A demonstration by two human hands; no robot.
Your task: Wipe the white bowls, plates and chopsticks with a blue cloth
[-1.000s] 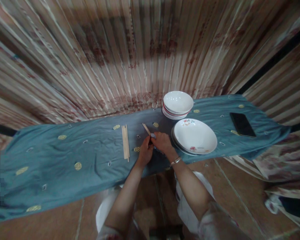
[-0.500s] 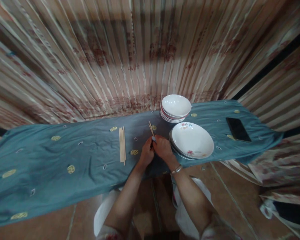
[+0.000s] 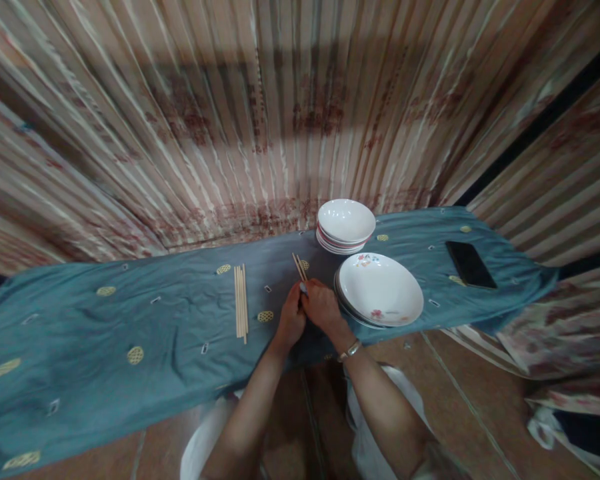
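My left hand (image 3: 292, 318) and my right hand (image 3: 322, 306) meet over the table, both closed around the lower part of a few thin wooden chopsticks (image 3: 299, 265). The chopsticks' upper ends stick out away from me, slightly spread. A small pale grey bit (image 3: 303, 288) shows between the fingers; what it is I cannot make out. Left of my hands, several more chopsticks (image 3: 241, 303) lie side by side in a row. Close to the right hand stands a stack of white plates (image 3: 383, 290) with floral marks on the top one.
Behind the plates stands a stack of white bowls (image 3: 347, 221), some red-banded. A black phone (image 3: 471, 265) lies at the right. A blue-green patterned cloth (image 3: 180, 353) covers the narrow table, and a striped floral curtain (image 3: 220, 133) hangs behind it.
The ends of the held chopsticks have fanned apart a little. Both hands remain together in the same spot on the table, while the whole view has shifted slightly.
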